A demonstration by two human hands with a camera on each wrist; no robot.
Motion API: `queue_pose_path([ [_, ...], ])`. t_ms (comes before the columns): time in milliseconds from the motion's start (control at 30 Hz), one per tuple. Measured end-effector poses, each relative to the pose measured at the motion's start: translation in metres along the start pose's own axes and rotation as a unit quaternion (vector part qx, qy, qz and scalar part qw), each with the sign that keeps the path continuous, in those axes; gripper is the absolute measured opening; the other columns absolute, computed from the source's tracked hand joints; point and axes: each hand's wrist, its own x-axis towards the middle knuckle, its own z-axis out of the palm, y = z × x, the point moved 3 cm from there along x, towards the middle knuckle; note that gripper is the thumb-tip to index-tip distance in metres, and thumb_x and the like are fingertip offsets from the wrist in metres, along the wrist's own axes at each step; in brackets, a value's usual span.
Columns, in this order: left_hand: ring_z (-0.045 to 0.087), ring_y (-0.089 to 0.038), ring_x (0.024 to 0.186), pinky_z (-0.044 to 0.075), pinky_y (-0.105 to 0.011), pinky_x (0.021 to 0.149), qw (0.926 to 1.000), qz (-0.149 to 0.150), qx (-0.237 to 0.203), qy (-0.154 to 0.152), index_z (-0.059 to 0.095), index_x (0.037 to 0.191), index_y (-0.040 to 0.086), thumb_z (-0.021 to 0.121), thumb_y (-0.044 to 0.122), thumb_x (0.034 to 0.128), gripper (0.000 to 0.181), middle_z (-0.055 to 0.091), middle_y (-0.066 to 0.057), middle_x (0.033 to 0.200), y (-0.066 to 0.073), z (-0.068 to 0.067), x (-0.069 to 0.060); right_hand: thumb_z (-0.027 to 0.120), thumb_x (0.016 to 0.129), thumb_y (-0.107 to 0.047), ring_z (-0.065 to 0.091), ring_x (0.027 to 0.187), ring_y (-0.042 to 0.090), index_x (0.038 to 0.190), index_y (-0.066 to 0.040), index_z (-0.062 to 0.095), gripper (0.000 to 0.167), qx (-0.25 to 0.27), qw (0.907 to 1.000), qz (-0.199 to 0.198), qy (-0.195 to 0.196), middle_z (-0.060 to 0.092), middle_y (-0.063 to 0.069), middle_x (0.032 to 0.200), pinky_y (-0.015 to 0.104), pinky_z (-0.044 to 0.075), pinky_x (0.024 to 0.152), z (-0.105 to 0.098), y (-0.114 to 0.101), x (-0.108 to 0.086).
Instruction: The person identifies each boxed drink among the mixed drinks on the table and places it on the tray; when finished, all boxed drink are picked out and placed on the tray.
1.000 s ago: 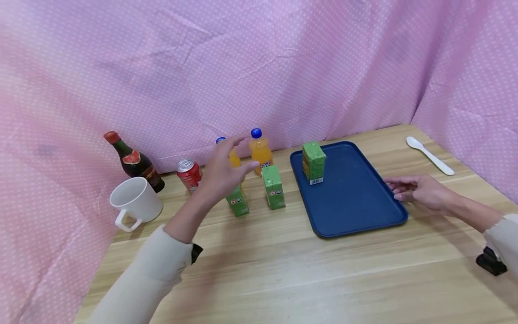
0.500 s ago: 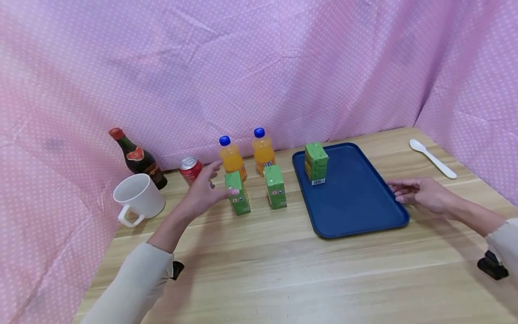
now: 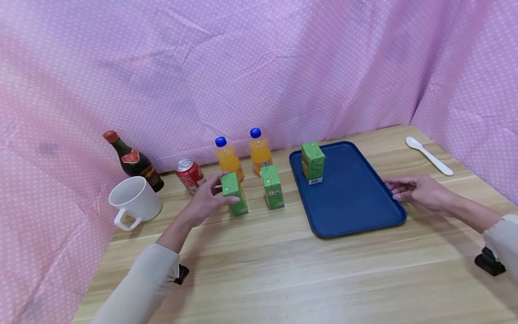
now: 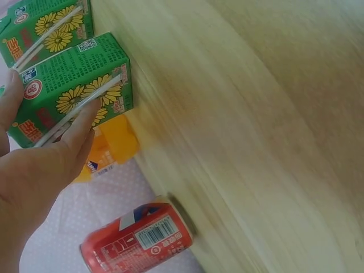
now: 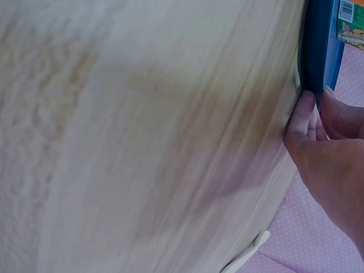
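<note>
My left hand grips a green drink carton, thumb and fingers on opposite sides; the carton stands upright on the table. In the left wrist view, the fingers lie along its straw side. A second green carton stands just to its right. My right hand pinches the right rim of the dark blue tray; in the right wrist view the thumb and a finger lie on either side of the tray's edge. A third green carton stands on the tray's left part.
Two orange drink bottles with blue caps stand behind the cartons. A red can, a dark glass bottle and a white mug are to the left. A white spoon lies at the right. Pink dotted cloth hangs behind.
My left hand has come down and back from above the bottles and closed on the left green carton. My right hand stays at the tray's edge.
</note>
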Motion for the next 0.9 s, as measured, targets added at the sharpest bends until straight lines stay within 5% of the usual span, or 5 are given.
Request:
queue_pose_path([
  [500,0.052,-0.034,0.119,0.050,-0.040,0.091,0.9995,-0.004,0.027,0.013,0.044,0.140,0.017,0.081,0.016,0.0787,0.072,0.052,-0.014,0.128,0.006,-0.004,-0.002,0.059,0.089,0.008,0.058,0.091,-0.004,0.136,0.016,0.040,0.052,-0.005,1.0000,0.003,-0.002,0.052,0.035,0.124,0.021,0.054,0.076,0.000,-0.002,0.000],
  [900,0.056,-0.031,0.110,0.053,-0.036,0.085,0.9983,0.006,0.054,0.020,0.044,0.139,0.020,0.080,0.022,0.0798,0.070,0.055,-0.012,0.123,0.036,-0.021,-0.010,0.058,0.090,0.008,0.058,0.092,-0.005,0.137,0.016,0.039,0.052,0.004,0.9999,0.010,-0.007,0.051,0.036,0.126,0.021,0.054,0.078,0.000,-0.001,0.000],
])
